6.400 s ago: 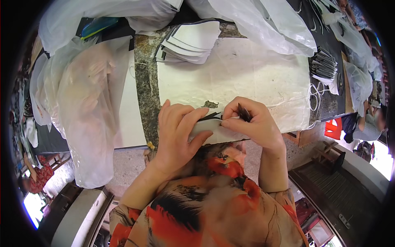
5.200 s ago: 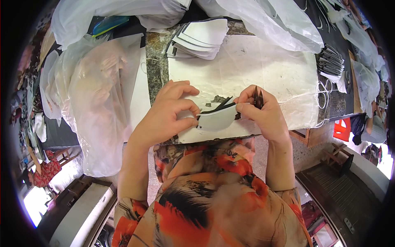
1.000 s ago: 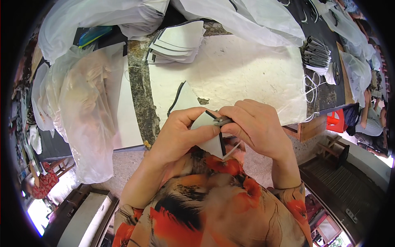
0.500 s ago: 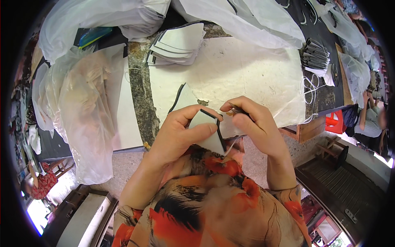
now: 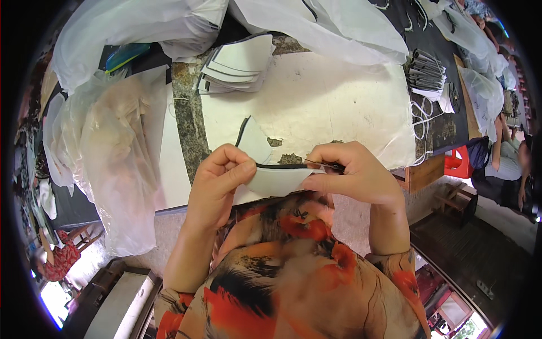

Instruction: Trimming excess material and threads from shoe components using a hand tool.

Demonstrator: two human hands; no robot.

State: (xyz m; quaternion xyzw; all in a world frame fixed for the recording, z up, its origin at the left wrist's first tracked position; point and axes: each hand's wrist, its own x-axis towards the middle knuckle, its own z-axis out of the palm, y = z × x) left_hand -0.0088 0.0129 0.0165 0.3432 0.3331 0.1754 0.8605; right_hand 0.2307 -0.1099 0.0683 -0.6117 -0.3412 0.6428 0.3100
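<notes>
Pinching a white, curved, fabric-like panel (image 5: 278, 180) with a black strip along its far edge, the left hand (image 5: 217, 178) grips one end between thumb and curled fingers at 9 o'clock, and the right hand (image 5: 358, 174) grips the other at 3 o'clock, its thumb on the near side. Both forearms rise from the bottom with elbows bent, and the panel spans the gap between the hands, above the near edge of the tabletop (image 5: 191, 133). Tucked in the right hand is one slim, dark, pointed tool (image 5: 337, 166); its kind is unclear. Taking the held panel as the dial's centre, one loose white panel with a black edge (image 5: 255, 141) lies at 11 o'clock on a large white rectangular sheet (image 5: 344, 107). Beyond it, between 11 and 12, sits one fanned stack of white curved panels (image 5: 240, 62), several deep, too overlapped to count. At 2 o'clock are one bundle of black-edged white pieces (image 5: 427, 73) and one looped white cord (image 5: 419, 118). Four translucent plastic bags show: one at 9 (image 5: 116, 169), holding pale pieces blurred by the film; one between 10 and 11 (image 5: 141, 28), with dark-edged white pieces inside its mouth; one between 12 and 1 (image 5: 339, 31) and one at 2 (image 5: 480, 93), their contents unreadable.
</notes>
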